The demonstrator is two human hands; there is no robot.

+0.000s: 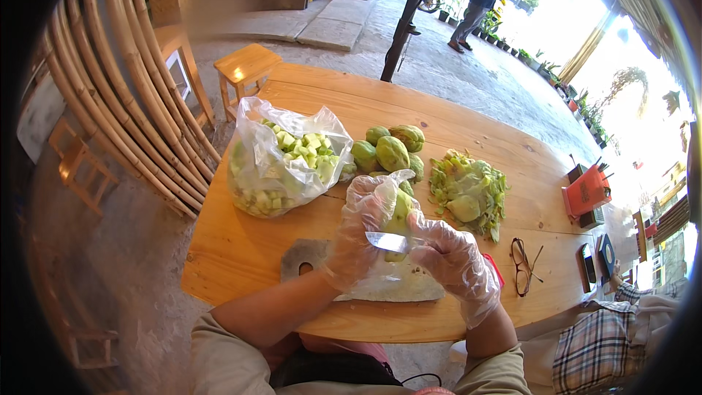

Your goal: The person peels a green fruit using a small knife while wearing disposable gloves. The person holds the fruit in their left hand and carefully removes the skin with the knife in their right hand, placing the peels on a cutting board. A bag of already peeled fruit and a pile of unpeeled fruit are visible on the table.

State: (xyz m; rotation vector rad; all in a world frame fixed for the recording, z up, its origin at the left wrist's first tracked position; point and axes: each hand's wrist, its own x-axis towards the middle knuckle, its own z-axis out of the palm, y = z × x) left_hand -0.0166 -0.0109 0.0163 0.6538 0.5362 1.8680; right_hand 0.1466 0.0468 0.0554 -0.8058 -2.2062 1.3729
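My left hand, in a clear plastic glove, holds a light green chayote above the grey cutting board. In my gloved right hand is a knife; its blade points left across the near side of the chayote. The fingers of my right hand hide most of its handle. Beyond the left hand lies a group of whole chayotes. A clear plastic bag of diced green pieces stands to their left. A heap of peelings sits on the right.
Eyeglasses, a phone and an orange container are on the right of the wooden table. Another person in plaid sits at right. A stool touches the far-left side; someone stands beyond a dark post.
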